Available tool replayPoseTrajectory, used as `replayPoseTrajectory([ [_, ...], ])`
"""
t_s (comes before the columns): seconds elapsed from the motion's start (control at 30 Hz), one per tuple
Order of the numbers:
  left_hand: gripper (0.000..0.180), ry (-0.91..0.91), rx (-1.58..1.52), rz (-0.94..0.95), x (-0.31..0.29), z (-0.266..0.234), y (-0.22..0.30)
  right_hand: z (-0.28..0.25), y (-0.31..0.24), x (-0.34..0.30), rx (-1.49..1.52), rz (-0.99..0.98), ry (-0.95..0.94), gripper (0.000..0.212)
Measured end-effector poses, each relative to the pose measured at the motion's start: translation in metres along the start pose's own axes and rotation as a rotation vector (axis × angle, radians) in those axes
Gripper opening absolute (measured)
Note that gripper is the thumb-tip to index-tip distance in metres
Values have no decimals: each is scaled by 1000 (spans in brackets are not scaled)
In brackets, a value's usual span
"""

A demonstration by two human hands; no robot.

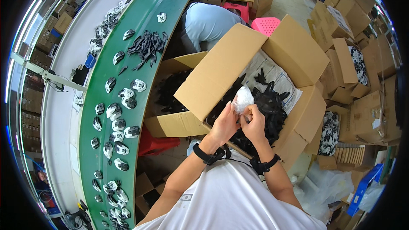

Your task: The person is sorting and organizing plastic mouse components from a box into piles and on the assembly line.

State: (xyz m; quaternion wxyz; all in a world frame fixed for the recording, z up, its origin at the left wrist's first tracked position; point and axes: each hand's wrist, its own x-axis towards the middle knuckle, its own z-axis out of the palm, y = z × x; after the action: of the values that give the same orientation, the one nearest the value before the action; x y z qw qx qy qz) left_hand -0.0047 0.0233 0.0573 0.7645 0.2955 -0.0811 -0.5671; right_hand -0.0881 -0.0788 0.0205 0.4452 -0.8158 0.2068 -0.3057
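A small white rounded piece (pixel 244 98), with a glossy, crinkled look like thin plastic film, is held up between my hands. My left hand (pixel 226 123) is closed around its left side. The fingers of my right hand (pixel 253 121) pinch at its lower edge, close against the left hand. Below both hands stands an open cardboard box (pixel 230 72) holding many black curved plastic parts (pixel 270 110). Sheets of newspaper (pixel 272 74) line part of this box. Dark straps circle both my wrists.
Left of me runs a green conveyor belt (pixel 96 162) with scattered black-and-white shells (pixel 113 111) and a heap of black parts (pixel 149 47). Ahead, a person in light blue (pixel 211 21) bends beside a pink stool (pixel 266 26). Cartons (pixel 362 115) and clear plastic bags (pixel 328 183) crowd the right.
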Motion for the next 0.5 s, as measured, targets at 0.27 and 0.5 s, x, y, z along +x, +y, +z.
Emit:
replayPoseTrajectory([
  [0.27, 72, 104, 532, 135, 7, -4, -34, 6, 1, -1, -23, 49, 168, 23],
  [0.5, 35, 257, 1193, 483, -8, 1, -19, -13, 23, 12, 538, 391, 276, 38],
])
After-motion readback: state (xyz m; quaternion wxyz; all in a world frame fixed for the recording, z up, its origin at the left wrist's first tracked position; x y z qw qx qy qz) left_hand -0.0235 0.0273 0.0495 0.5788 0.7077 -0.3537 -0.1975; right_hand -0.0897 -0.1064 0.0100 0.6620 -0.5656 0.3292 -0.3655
